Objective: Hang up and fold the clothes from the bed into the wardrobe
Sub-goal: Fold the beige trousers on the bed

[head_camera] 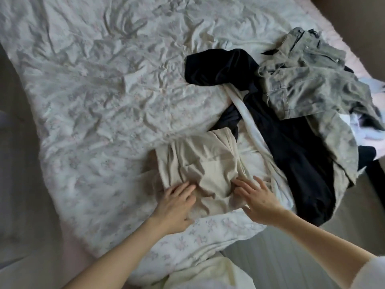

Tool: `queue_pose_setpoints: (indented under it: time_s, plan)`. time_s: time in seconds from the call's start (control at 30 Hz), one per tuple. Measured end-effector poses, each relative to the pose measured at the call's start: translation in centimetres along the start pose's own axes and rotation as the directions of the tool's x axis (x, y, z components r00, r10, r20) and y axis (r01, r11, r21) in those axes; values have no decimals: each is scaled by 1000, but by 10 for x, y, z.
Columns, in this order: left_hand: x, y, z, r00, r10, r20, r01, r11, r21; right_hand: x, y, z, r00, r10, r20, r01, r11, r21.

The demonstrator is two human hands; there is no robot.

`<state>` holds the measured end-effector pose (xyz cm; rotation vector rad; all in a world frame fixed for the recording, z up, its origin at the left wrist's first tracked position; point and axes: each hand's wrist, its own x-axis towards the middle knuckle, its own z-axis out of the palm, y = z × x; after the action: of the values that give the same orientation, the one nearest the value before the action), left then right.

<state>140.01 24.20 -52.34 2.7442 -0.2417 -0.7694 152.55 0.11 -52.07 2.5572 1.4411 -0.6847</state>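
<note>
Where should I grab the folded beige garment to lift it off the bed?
Probably by its two side edges, one hand sliding under each from the near side. The beige garment lies folded flat, and the left hand and right hand already rest open on its near edge, so supporting both sides should keep the fold.
</note>
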Motion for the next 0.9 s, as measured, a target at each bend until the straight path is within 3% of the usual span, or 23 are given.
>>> queue_pose_setpoints:
  time_s: [0.07, 0.13, 0.17, 0.23, 0.3, 0.33, 0.4, 0.47, 0.6, 0.7, 0.8, 0.9]
  plan:
    - [5, 3, 14, 997, -43, 70, 48, 996, -73, -5, -6, 22, 979, 60, 195, -75, 994, 74]
    - [8, 6, 19, 979, -174, -106, 144, 959, -246, -3, -13, 30, 980, 142, 142, -167, 968, 185]
    - [11, 6, 19, 929, -302, -214, 213, 909, -358, 2, -18, 30, 974, 222, 50, -227, 936, 270]
    - [15, 2, 14, 749, -600, -283, 356, 723, -592, 16, -24, 24, 888, 446, -113, -333, 793, 511]
    - [28, -12, 6, 603, -775, -188, 407, 502, -763, 37, -22, 18, 740, 648, -179, -355, 603, 714]
    - [32, -18, 2, 567, -811, -141, 406, 425, -809, 45, -20, 13, 681, 714, -161, -353, 513, 783]
    - [50, -38, -10, 514, -848, -128, 392, 365, -844, 70, -8, 0, 590, 802, -87, -326, 335, 884]
    - [69, -54, -23, 498, -860, -108, 400, 339, -851, 95, 8, -10, 561, 827, -24, -324, 247, 913]
    - [94, -78, -30, 552, -831, -62, 543, 415, -730, 129, 31, -21, 654, 756, -32, -372, 358, 856]
    - [105, -88, -27, 550, -835, 20, 611, 387, -690, 147, 38, -23, 699, 712, 73, -500, 413, 762]
    - [112, -85, -27, 557, -825, 95, 643, 356, -678, 155, 41, -23, 699, 704, 127, -571, 442, 691]
    - [115, -80, -27, 532, -843, 74, 655, 355, -667, 158, 42, -25, 660, 747, 79, -586, 446, 676]
